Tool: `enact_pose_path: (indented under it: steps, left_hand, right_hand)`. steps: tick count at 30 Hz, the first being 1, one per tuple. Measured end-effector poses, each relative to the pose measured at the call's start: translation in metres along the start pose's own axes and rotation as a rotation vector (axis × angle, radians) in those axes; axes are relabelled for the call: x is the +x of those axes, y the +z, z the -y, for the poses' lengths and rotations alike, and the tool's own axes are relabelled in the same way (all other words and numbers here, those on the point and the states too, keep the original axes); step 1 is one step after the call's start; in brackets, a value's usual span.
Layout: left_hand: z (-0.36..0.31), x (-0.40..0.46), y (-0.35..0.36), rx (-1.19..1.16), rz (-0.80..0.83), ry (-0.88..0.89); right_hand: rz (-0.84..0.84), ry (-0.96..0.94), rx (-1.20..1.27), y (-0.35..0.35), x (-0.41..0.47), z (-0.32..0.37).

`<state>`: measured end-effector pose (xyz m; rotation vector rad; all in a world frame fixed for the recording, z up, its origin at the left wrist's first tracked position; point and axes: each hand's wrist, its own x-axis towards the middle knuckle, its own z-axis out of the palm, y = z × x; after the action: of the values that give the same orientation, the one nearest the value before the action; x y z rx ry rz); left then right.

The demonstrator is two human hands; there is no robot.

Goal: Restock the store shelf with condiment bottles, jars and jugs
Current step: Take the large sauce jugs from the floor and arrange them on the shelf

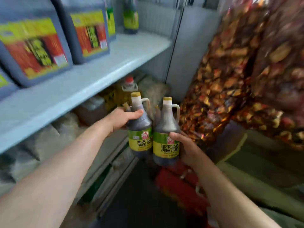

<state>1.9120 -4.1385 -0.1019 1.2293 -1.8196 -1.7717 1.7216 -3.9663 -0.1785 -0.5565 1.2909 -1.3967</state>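
Observation:
I hold two dark vinegar bottles with yellow-green labels, yellow caps and side handles, upright and side by side below the shelf edge. My left hand [125, 118] grips the left bottle [139, 127] around its shoulder. My right hand [184, 146] grips the right bottle [166, 137] at its label, from the right side. The pale blue shelf [102, 69] runs above and to the left. On it stand large grey jugs [32, 46] with red and yellow labels, and a dark bottle [130, 15] with a green label at the back.
Under the shelf sit a yellow oil jug with a red cap [127, 88], a brownish container [92, 109] and pale sacks [49, 139]. Big clear bags of red dried chillies [238, 71] fill the right side. A red package [179, 186] lies on the floor below the bottles.

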Motion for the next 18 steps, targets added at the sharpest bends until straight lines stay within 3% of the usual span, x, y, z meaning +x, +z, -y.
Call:
enact_pose_path:
  steps: [8, 18]
  left_hand:
    - [-0.146, -0.017, -0.051, 0.134, -0.079, 0.24]
    - [-0.214, 0.058, -0.08, 0.018, -0.272, 0.27]
  right_hand:
    - [0.14, -0.347, -0.04, 0.046, 0.012, 0.133]
    - [0.224, -0.469, -0.012, 0.054, 0.12, 0.225]
